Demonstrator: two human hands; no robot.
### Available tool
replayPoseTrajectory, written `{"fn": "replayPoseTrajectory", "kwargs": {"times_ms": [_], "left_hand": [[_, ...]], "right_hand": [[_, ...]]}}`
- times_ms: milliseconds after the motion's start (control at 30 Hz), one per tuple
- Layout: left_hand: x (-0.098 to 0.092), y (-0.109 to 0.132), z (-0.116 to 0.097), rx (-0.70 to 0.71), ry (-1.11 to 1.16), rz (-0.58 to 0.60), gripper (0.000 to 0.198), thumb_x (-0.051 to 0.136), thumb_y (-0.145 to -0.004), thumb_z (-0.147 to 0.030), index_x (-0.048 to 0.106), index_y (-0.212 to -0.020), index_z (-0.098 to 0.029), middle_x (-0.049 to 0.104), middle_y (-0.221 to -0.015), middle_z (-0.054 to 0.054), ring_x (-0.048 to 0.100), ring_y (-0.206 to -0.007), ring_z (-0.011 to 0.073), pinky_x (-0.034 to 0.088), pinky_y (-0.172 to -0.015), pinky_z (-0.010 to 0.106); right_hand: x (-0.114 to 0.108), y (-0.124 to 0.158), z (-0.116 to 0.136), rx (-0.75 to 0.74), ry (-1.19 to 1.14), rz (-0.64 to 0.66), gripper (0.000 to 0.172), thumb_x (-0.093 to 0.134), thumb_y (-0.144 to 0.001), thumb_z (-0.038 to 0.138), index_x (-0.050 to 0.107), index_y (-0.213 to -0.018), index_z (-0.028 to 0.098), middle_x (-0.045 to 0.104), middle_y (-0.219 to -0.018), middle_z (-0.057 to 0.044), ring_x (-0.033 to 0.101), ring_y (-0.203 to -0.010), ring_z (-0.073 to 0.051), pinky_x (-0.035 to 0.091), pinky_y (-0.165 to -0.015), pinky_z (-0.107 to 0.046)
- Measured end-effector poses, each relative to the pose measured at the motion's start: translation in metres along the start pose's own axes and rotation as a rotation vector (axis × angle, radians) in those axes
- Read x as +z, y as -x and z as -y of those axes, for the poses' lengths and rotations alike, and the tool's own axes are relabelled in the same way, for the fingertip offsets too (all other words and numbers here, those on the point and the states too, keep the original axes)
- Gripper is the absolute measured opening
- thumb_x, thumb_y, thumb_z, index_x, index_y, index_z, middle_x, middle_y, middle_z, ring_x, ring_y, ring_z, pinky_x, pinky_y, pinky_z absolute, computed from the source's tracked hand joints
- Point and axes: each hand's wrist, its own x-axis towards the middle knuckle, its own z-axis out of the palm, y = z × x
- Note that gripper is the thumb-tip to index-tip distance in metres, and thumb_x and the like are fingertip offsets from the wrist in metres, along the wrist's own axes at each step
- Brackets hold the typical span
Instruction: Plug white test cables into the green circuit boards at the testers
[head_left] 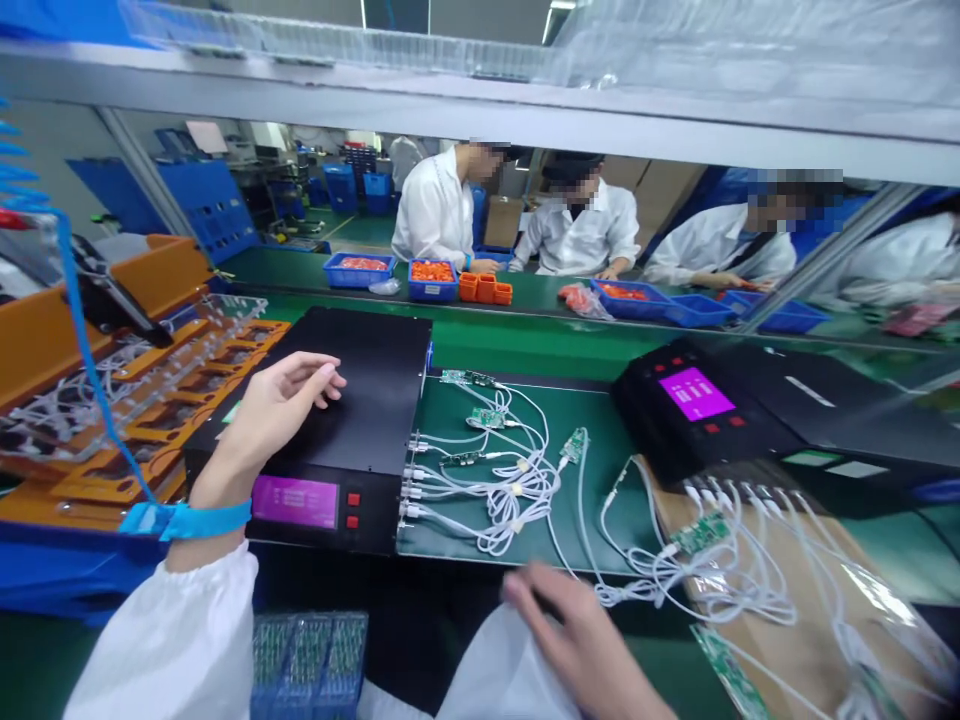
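My left hand (pixel 289 405), with a blue wrist strap (pixel 206 520), hovers over a black tester box (pixel 356 380). Its fingers are loosely curled and apart, with nothing visible in them. The box has a purple screen (pixel 296 502) and red buttons. White cables (pixel 517 500) run from its right side to several small green circuit boards (pixel 487 418) on the green mat. Low in front of the bench is my right hand (pixel 574 635), smeared by motion. Its thumb and fingers look apart, and no object shows in them.
Orange fixtures (pixel 142 430) and a coiled blue cord stand left. At right, a second black tester (pixel 750 410) has cables and boards (pixel 701 535) over brown cardboard. A blue tray (pixel 307 660) of boards sits low in front. Opposite, several people in white coats work beside blue bins (pixel 360 268).
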Motion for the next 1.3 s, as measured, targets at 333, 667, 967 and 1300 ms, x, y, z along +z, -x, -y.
{"fn": "replayPoseTrajectory", "kwargs": {"times_ms": [333,667,967,1300], "left_hand": [[0.078,0.060,-0.047,-0.053,0.214,0.365,0.036,0.074,-0.091,-0.053,0.073,-0.101,-0.018,0.072,-0.083,0.006,0.067,-0.070,0.0174,0.059,-0.065,0.030],[0.166,0.089,-0.021,-0.307,0.193,0.449,0.052,0.068,-0.092,-0.059,0.061,-0.122,-0.017,0.064,-0.072,0.000,0.056,-0.049,0.0137,0.041,-0.044,0.025],[0.221,0.093,0.000,-0.275,0.451,0.298,0.056,0.070,-0.084,-0.070,0.067,-0.096,-0.016,0.070,-0.089,0.009,0.064,-0.077,0.0191,0.048,-0.063,0.027],[0.214,0.103,0.000,-0.388,0.477,0.327,0.067,0.075,-0.072,-0.081,0.064,-0.075,-0.016,0.056,-0.073,0.001,0.043,-0.065,0.0122,0.039,-0.060,0.024]], "right_hand": [[0.030,-0.177,-0.045,0.233,0.504,0.087,0.014,0.064,-0.098,0.019,0.072,-0.109,0.019,0.075,-0.110,-0.013,0.071,-0.106,-0.028,0.049,-0.084,-0.033],[0.003,-0.143,-0.047,0.106,0.228,-0.246,0.012,0.059,-0.103,0.025,0.069,-0.098,0.019,0.072,-0.097,-0.007,0.068,-0.088,-0.019,0.051,-0.084,-0.030],[-0.016,-0.071,-0.022,-0.240,0.059,-0.278,0.010,0.059,-0.104,0.021,0.068,-0.109,0.023,0.071,-0.101,-0.006,0.069,-0.094,-0.019,0.058,-0.084,-0.032],[-0.041,-0.073,-0.032,-0.302,0.426,-0.381,0.056,0.062,-0.102,0.020,0.047,-0.155,0.025,0.056,-0.149,-0.018,0.055,-0.141,-0.030,0.056,-0.111,-0.051]]}}
